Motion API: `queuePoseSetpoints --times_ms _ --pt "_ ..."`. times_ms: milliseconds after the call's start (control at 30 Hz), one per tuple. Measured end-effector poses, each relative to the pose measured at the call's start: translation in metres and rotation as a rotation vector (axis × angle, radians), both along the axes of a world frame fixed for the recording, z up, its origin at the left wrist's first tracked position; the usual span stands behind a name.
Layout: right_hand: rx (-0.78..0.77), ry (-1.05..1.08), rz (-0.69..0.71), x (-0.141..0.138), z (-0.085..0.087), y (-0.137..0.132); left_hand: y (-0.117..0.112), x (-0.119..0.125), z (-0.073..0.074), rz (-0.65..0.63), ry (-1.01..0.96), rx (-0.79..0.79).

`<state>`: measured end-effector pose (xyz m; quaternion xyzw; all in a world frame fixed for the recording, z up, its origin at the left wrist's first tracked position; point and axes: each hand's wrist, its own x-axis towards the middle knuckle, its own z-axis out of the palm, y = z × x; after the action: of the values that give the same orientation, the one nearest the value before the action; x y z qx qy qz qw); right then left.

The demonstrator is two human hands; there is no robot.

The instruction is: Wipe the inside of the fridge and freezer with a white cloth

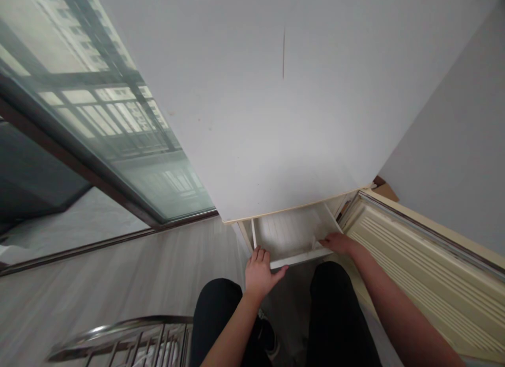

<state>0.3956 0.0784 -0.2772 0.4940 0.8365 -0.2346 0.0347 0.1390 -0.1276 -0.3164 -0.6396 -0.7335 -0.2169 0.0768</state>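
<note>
A white-topped desk (276,119) fills the far centre, bordered on the left by a framed glass panel (130,140) and on the right by a cream ribbed panel (426,283). Beneath the desk's near edge, a shallow white drawer (290,227) stands pulled out above the wearer's knees; nothing sizeable shows inside. The left hand (259,275) rests at its near left corner, loosely open, fingers over the rim and thumb spread along the front. The right hand (337,244) is at the near right corner, fingers closed, apparently pinching a pale, crumpled scrap (314,244); its material cannot be confirmed. In this inspector's judgement, good practice requires steadying the drawer front, applying light pressure into the corner, and keeping fingertips clear of the desk edge.
</note>
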Motion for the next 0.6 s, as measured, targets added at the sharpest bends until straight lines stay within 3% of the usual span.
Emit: queuePoseSetpoints --times_ms 100,267,433,600 --pt "-0.006 0.006 0.08 0.023 0.0 0.0 0.001 0.0 0.0 0.005 0.008 -0.008" --pt "0.134 0.222 -0.052 0.012 -0.015 -0.03 0.002 0.001 -0.002 0.011 0.018 -0.017" --pt "0.169 0.374 -0.045 -0.05 -0.027 -0.08 0.001 0.001 -0.003 0.024 0.036 0.011" --pt "-0.149 0.498 0.004 -0.128 -0.02 -0.097 0.001 -0.003 -0.008 0.003 -0.019 0.072"
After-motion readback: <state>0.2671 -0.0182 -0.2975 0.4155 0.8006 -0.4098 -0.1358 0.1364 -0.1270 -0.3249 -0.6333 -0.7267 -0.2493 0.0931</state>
